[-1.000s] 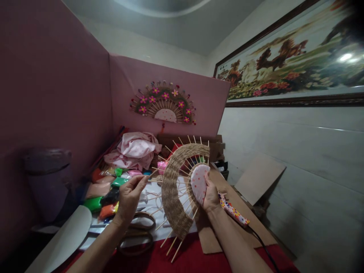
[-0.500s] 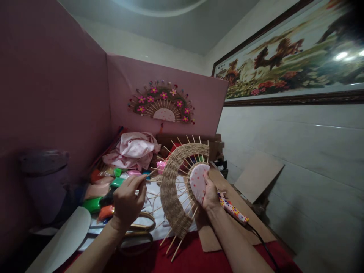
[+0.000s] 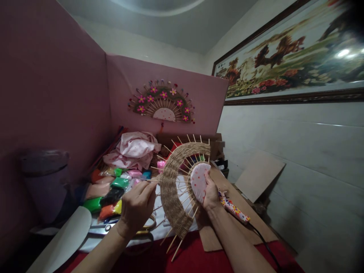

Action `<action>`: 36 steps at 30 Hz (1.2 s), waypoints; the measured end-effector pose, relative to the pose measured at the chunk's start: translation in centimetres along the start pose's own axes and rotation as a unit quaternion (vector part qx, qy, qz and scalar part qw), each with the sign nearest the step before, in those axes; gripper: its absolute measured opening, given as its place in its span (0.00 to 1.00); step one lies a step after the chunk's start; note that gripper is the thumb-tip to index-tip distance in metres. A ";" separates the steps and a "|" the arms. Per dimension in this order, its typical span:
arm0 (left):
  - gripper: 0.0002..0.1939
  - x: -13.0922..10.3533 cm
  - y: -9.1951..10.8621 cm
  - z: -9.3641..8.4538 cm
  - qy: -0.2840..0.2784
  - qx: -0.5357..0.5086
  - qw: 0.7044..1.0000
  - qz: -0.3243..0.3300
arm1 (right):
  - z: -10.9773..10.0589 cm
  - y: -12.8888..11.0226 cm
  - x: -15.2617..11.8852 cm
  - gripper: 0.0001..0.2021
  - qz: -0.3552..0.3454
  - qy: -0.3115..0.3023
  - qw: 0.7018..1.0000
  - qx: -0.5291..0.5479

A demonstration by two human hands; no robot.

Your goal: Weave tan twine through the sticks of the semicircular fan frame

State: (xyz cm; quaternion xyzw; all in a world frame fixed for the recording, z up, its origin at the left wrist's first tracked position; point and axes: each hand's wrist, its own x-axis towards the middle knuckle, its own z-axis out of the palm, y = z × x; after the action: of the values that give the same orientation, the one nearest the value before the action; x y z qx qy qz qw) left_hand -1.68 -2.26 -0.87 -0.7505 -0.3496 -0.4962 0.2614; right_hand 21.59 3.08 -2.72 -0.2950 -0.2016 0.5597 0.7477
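A half-round fan [image 3: 173, 182] of thin wooden sticks, with a broad band of woven twine, stands tilted in front of me. My right hand [image 3: 211, 191] is closed on its half-round base [image 3: 200, 182], covered in pale cloth with red dots. At the fan's left side, my left hand [image 3: 139, 203] is closed in a pinch at the outer end of one stick, close to the woven band. The fingertips partly hide that stick. Below the left wrist lie scissors [image 3: 108, 227] with gold-coloured handles, partly covered by the hand and forearm.
Bags of coloured clay [image 3: 121, 182] and a crumpled pink cloth [image 3: 136, 148] lie at the left and back. A dotted glue gun [image 3: 234, 211] with a cord rests on cardboard [image 3: 253, 223] at right. A finished flowered fan [image 3: 163, 100] hangs on the pink board [image 3: 204, 98].
My left hand has moved right along the stick, from its outer tip towards the woven band. The fan and my right hand have hardly moved.
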 end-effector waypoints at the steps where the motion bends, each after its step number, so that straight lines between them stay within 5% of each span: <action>1: 0.10 -0.1 0.0 0.1 -0.002 -0.001 1.000 0.000 | 0.1 0.0 0.0 0.13 0.000 0.002 1.000 0.004; 11: 0.11 -0.2 0.4 0.1 -0.026 -0.031 0.999 -0.014 | 0.7 -0.3 -0.5 0.15 0.003 0.023 1.000 0.008; 20: 0.13 0.6 0.5 -0.9 -0.094 -0.161 0.975 -0.118 | 0.4 -0.1 -0.6 0.17 0.016 0.015 1.000 0.004; 24: 0.17 1.0 0.6 -1.0 -0.088 -0.316 0.915 -0.235 | 0.0 0.2 -0.5 0.18 0.011 0.018 1.000 0.008; 31: 0.27 0.1 0.2 0.5 -0.098 -0.473 0.740 -0.469 | -0.5 0.8 0.1 0.16 0.032 0.029 0.999 0.013; 36: 0.25 -0.3 0.2 1.1 -0.082 -0.508 0.699 -0.497 | -0.1 0.7 0.0 0.14 0.030 0.047 0.998 0.021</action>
State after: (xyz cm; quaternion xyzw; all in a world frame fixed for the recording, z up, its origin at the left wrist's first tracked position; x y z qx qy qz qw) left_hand -0.99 -1.61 -1.52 -0.5240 -0.3868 -0.5930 -0.4735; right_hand 21.13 3.16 -3.22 -0.3112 -0.1460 0.5716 0.7450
